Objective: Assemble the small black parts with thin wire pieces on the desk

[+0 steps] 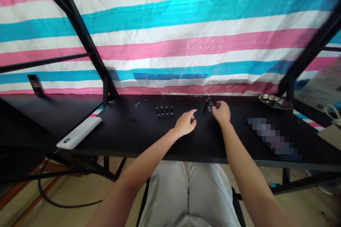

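My left hand (185, 123) hovers over or rests on the black table, index finger stretched out to the right and the other fingers loosely bent, holding nothing. To its left stands a row of several small black cylinders with silvery ends (166, 110). My right hand (222, 112) is beside a small cluster of grey, partly clear pieces (210, 106); its fingers are bent, with a gap between thumb and forefinger. Whether a fingertip touches the cluster is hard to see. A dark upright piece (205, 106) is just left of that cluster.
Tiny pale pieces (196, 96) line the table's back edge. A round metal dish (275, 101) is at the back right, near a blurred flat object (273, 137). A white power bank-like device (80, 133) with a cable lies left. Black frame posts (82, 33) flank the striped sheet (186, 14).
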Action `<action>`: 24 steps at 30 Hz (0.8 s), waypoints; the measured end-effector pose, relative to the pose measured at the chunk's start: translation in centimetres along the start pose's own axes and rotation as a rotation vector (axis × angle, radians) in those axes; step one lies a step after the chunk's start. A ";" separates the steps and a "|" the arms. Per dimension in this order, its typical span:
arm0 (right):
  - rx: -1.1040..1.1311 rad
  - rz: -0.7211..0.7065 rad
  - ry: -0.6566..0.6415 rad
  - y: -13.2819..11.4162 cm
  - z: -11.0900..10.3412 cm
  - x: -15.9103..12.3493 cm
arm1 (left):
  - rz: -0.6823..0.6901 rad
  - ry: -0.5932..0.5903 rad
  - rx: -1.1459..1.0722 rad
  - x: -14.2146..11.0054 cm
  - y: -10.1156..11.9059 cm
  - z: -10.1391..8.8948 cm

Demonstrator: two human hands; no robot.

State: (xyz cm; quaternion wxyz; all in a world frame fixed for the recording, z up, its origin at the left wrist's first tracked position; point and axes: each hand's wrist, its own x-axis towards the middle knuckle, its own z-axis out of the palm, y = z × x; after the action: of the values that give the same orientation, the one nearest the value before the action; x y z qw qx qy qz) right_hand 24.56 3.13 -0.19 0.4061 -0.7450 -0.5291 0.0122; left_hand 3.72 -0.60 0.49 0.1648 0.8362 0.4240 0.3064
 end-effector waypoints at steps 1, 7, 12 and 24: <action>-0.050 0.012 -0.058 -0.2 0.0 -0.1 | 0.037 -0.017 0.080 0.9 0.3 0.6; -0.225 0.033 -0.271 -0.5 -0.1 -0.4 | 0.032 -0.029 0.390 5.1 1.3 3.7; -0.244 -0.030 -0.290 -0.1 0.2 -0.3 | 0.027 -0.010 0.415 6.3 0.8 5.0; -0.271 -0.033 -0.277 -0.1 0.8 -0.4 | 0.107 0.103 0.435 6.5 0.7 5.2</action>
State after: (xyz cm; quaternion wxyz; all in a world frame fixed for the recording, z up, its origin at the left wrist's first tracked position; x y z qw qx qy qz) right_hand 23.95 3.25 -0.87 0.2256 -0.7753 -0.5887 0.0368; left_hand 10.49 4.18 -0.63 -0.0579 0.8564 0.4432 0.2583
